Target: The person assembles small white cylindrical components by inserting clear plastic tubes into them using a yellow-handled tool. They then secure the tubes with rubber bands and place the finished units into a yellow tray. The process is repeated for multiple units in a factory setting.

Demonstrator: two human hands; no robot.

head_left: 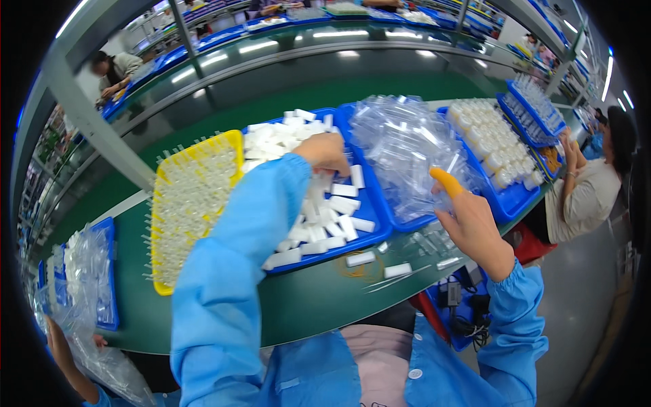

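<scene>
Two hands work over a green bench. The left hand (324,152) reaches forward into a blue tray (369,234) at about twelve o'clock from the person's chest, its fingers curled down onto a heap of small white blocks (332,214); whether it has one pinched or merely touches the pile I cannot tell, as the knuckles hide the fingertips. The left sleeve is light blue and runs up from the lower edge.

At roughly two o'clock the right hand (472,227) is raised just beside a second blue tray (407,222), which holds a pile of clear plastic bags (407,146). An orange finger cot (446,181) covers one raised finger; the fingers are loosely bent and I cannot tell whether they grip anything.

Loose white blocks (380,263) lie on the bench near the tray's front edge, between the hands. At ten o'clock a yellow tray (227,142) carries rows of small clear parts. Further right, at two o'clock, another blue tray (519,197) holds rows of pale round caps, and beyond it sits a co-worker (590,183) in a light top. At eight o'clock a further blue tray (108,271) with clear bags lies beside another person's forearm (68,363).
</scene>
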